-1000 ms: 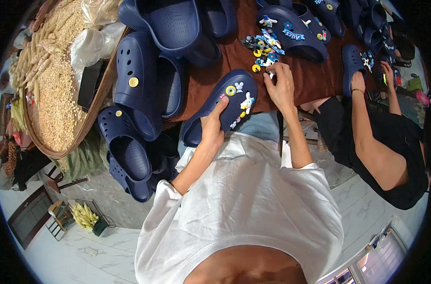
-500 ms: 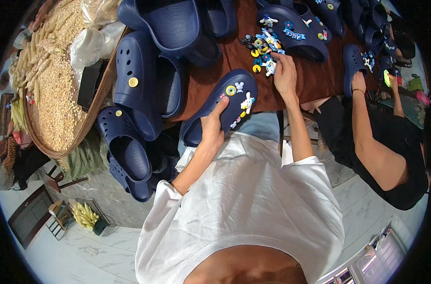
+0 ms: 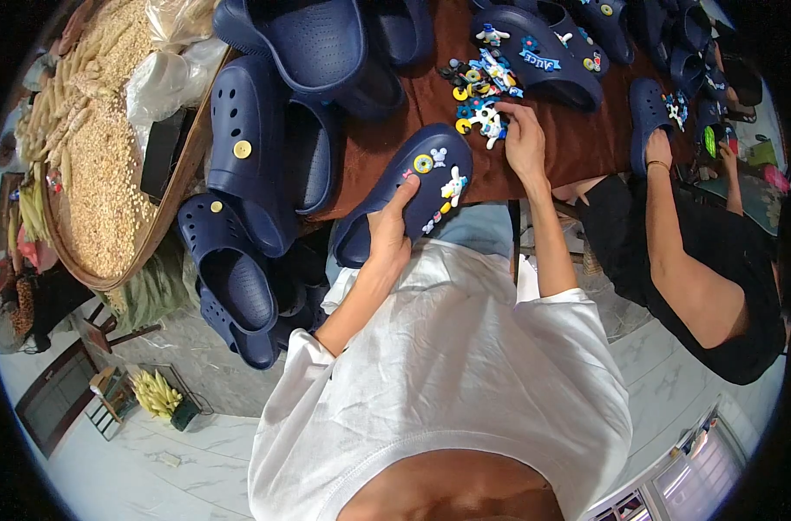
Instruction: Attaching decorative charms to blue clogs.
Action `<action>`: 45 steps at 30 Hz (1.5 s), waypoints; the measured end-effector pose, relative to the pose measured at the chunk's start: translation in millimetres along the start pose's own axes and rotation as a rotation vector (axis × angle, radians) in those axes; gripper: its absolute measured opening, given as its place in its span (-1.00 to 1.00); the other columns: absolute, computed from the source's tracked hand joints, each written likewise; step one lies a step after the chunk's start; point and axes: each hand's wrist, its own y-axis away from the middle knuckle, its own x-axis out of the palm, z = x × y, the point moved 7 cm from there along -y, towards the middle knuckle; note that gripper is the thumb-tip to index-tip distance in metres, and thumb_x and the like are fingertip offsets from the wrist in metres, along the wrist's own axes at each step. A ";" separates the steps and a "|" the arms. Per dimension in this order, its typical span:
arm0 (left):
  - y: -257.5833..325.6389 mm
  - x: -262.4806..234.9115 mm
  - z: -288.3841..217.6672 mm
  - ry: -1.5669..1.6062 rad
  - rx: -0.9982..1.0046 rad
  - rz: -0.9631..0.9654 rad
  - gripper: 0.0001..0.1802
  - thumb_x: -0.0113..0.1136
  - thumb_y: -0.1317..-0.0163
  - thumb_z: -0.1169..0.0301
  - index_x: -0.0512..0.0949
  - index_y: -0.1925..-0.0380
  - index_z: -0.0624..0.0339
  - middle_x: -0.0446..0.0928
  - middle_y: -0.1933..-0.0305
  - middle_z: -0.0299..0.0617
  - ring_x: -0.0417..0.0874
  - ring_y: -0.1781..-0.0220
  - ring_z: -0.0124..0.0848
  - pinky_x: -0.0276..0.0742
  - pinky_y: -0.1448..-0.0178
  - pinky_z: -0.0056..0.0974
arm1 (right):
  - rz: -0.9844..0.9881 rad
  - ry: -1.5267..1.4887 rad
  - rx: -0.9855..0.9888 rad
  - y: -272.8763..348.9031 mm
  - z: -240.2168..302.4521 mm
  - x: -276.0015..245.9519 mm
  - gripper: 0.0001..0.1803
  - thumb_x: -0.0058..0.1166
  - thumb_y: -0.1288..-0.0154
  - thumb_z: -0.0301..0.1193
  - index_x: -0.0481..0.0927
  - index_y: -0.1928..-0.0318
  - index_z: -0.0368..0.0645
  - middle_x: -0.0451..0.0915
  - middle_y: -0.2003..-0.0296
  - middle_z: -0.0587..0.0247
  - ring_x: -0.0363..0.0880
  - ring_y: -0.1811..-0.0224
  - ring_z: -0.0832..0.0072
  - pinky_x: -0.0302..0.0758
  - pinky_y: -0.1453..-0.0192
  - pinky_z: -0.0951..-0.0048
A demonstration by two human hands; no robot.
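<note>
My left hand [image 3: 390,230] is closed round the side of a navy clog [image 3: 404,201], thumb on top. Several charms dot this clog's upper, among them a yellow ring charm, a grey mouse-shaped one and a white figure. At the near edge of a pile of small colourful shoe charms [image 3: 482,87] is my right hand [image 3: 525,146], index finger bent toward a white-and-blue charm [image 3: 494,128]. Its fingers look apart, with nothing visible between them. Beyond the pile lies another navy clog [image 3: 534,30] bearing charms and a blue banner-shaped piece.
Navy clogs [image 3: 243,113] crowd the left of the brown-covered table [image 3: 395,117]. A wide basket [image 3: 118,282] of pale kernels and cobs stands farther left, with plastic bags on it. To the right, a person in black has one hand in another clog [image 3: 648,113].
My right hand has drawn back slightly toward me, and a few charms at the pile's near edge have shifted and spread. My left hand keeps its hold on the clog.
</note>
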 end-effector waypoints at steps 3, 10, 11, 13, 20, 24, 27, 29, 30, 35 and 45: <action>0.4 -0.9 -0.7 -0.005 0.016 -0.025 -0.49 0.44 -0.21 0.38 0.51 -0.12 0.30 0.62 -0.06 -0.05 0.69 -0.05 -0.28 0.65 -0.16 -0.20 | -0.061 0.148 0.067 1.1 -1.1 -5.7 -0.79 -0.01 -0.41 -0.44 0.66 0.06 -0.15 0.59 0.15 0.00 0.59 0.05 0.05 0.49 -0.04 0.12; 1.5 1.9 -1.0 0.000 -0.023 -0.010 -0.49 0.45 -0.20 0.37 0.51 -0.12 0.27 0.63 -0.06 -0.04 0.71 -0.03 -0.26 0.69 -0.10 -0.18 | -0.012 0.136 0.159 -11.9 -4.6 1.1 -0.74 0.19 -0.36 -0.21 0.70 0.15 -0.15 0.60 0.20 0.02 0.59 0.11 0.08 0.48 0.02 0.11; 1.9 1.8 -1.1 0.007 -0.016 -0.012 -0.49 0.45 -0.20 0.36 0.51 -0.11 0.26 0.62 -0.07 -0.04 0.71 -0.03 -0.26 0.70 -0.09 -0.17 | -0.007 0.161 0.149 -15.3 -2.0 4.0 -0.71 0.23 -0.33 -0.18 0.71 0.16 -0.15 0.60 0.20 0.03 0.59 0.12 0.08 0.48 0.03 0.11; 4.7 3.9 -3.7 0.002 -0.005 -0.008 -0.48 0.46 -0.20 0.36 0.51 -0.11 0.27 0.62 -0.07 -0.03 0.71 -0.03 -0.26 0.70 -0.09 -0.17 | -0.001 0.186 0.138 -21.0 3.0 8.5 -0.69 0.27 -0.30 -0.15 0.72 0.18 -0.15 0.60 0.20 0.03 0.59 0.13 0.08 0.48 0.03 0.10; 12.0 5.2 -10.0 0.104 -0.098 0.016 -0.50 0.21 -0.35 0.21 0.46 -0.14 0.36 0.62 -0.08 0.00 0.69 -0.09 -0.21 0.67 -0.16 -0.11 | -0.019 0.213 0.031 -22.2 14.0 10.3 -0.71 0.32 -0.25 -0.21 0.73 0.15 -0.14 0.62 0.21 0.05 0.59 0.12 0.09 0.47 0.02 0.11; 11.1 8.8 -14.9 0.256 -0.123 0.101 -0.57 0.03 -0.39 0.22 0.49 -0.08 0.33 0.62 -0.14 0.04 0.66 -0.17 -0.17 0.51 -0.38 -0.07 | -0.062 -0.020 -0.032 -9.7 43.4 -7.1 -0.79 0.28 -0.29 -0.36 0.72 0.11 -0.16 0.64 0.17 0.09 0.64 0.12 0.23 0.52 0.03 0.26; 7.5 5.1 -15.4 0.242 -0.116 0.046 -0.58 -0.01 -0.42 0.24 0.47 -0.11 0.33 0.61 -0.15 0.05 0.66 -0.17 -0.18 0.51 -0.38 -0.07 | 0.122 -0.230 0.018 9.0 90.3 -7.5 -0.80 0.27 -0.28 -0.44 0.71 0.10 -0.18 0.65 0.19 0.15 0.65 0.17 0.36 0.54 0.09 0.39; 10.7 6.7 -16.8 0.238 -0.128 0.053 -0.60 -0.04 -0.45 0.27 0.45 -0.12 0.34 0.60 -0.16 0.05 0.66 -0.18 -0.18 0.51 -0.39 -0.08 | 0.213 -0.357 -0.016 25.4 119.6 -1.0 -0.78 0.32 -0.23 -0.48 0.70 0.10 -0.21 0.67 0.22 0.20 0.65 0.18 0.42 0.53 0.12 0.42; 11.0 8.8 -16.3 0.233 -0.135 0.092 -0.61 -0.03 -0.45 0.27 0.44 -0.12 0.33 0.60 -0.15 0.02 0.66 -0.17 -0.21 0.52 -0.37 -0.10 | 0.261 -0.342 -0.041 33.7 131.1 2.6 -0.78 0.33 -0.22 -0.48 0.70 0.11 -0.21 0.67 0.22 0.20 0.65 0.16 0.38 0.53 0.09 0.40; 5.8 2.3 -6.1 0.254 -0.119 0.131 -0.65 0.02 -0.47 0.27 0.45 -0.10 0.28 0.60 -0.08 -0.08 0.66 -0.12 -0.29 0.57 -0.31 -0.15 | 0.264 -0.318 -0.266 56.2 170.1 21.6 -0.80 0.32 -0.17 -0.47 0.69 0.16 -0.18 0.65 0.24 0.15 0.60 0.14 0.17 0.51 0.02 0.21; 9.7 -4.5 -3.6 0.172 -0.082 0.135 -0.73 0.24 -0.38 0.36 0.54 -0.01 0.23 0.61 0.01 -0.19 0.66 -0.03 -0.40 0.61 -0.21 -0.26 | 0.222 -0.105 -0.309 66.9 171.2 24.2 -0.74 0.33 -0.17 -0.45 0.71 0.10 -0.17 0.60 0.28 0.20 0.55 0.20 0.20 0.49 0.10 0.24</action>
